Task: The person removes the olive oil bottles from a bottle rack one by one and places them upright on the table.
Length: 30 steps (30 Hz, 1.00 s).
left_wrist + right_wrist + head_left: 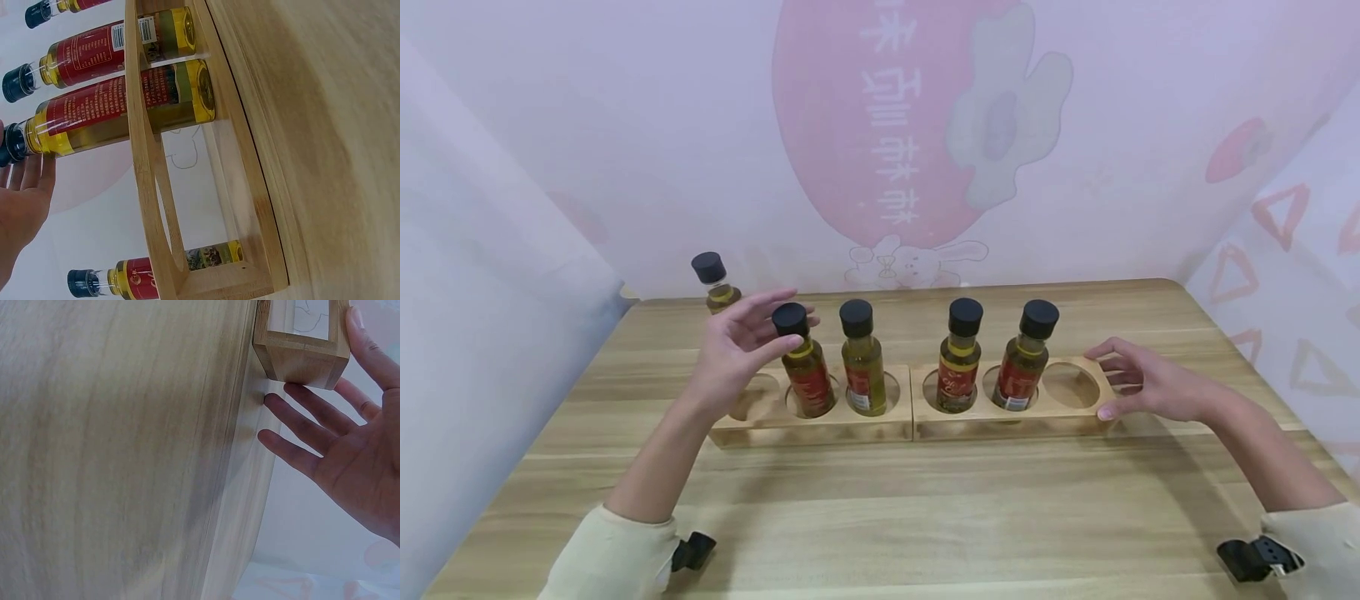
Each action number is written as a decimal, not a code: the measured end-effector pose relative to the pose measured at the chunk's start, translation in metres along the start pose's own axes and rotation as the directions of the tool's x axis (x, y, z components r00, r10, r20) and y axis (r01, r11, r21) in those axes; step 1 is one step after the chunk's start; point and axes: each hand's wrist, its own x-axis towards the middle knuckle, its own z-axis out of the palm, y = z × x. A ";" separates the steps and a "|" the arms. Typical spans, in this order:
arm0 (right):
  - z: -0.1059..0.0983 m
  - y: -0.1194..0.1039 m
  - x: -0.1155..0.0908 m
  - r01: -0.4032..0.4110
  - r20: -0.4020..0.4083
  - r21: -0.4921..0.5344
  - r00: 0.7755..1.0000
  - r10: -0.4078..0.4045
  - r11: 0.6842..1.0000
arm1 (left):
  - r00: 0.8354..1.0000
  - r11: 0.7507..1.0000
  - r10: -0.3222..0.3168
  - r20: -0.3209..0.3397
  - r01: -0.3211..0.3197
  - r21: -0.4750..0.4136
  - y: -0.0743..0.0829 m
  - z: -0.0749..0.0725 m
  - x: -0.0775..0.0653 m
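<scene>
My left hand [730, 350] has its thumb and fingers about the black cap of an oil bottle [811, 390] with a red label. This bottle stands in the middle hole of the left wooden bottle rack [820, 435]; its base is inside the frame in the left wrist view. Beside it, a second oil bottle [865, 367] fills the rack's right hole. My right hand [1161, 390] holds the outer end of the right bottle rack [1000, 427], thumb at the front corner and forefinger at the back. Its other fingers spread out behind the end in the right wrist view.
Two more oil bottles, one [959, 371] left and one [1021, 367] right, stand in the right rack. Another oil bottle [722, 296] is behind the left rack, partly hidden by my hand. The racks meet end to end on the wooden table [880, 517]. A printed curtain [662, 167] hangs behind.
</scene>
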 end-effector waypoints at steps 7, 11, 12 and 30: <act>0.000 -0.001 0.001 -0.003 -0.001 0.002 1.000 0.003 1.000 | 0.999 0.999 0.032 -0.004 -0.032 -0.027 -0.002 0.001 0.000; 0.000 -0.001 0.000 -0.006 -0.002 -0.005 1.000 0.006 1.000 | 0.998 0.998 0.060 -0.022 -0.060 -0.010 -0.002 0.003 0.000; 0.000 -0.001 0.000 -0.006 -0.002 -0.008 1.000 0.006 1.000 | 0.997 0.998 0.065 -0.027 -0.065 -0.003 -0.002 0.003 0.000; -0.001 0.002 0.001 0.011 0.009 -0.012 1.000 -0.011 1.000 | 0.988 0.994 0.107 -0.111 -0.108 -0.004 -0.002 0.007 0.002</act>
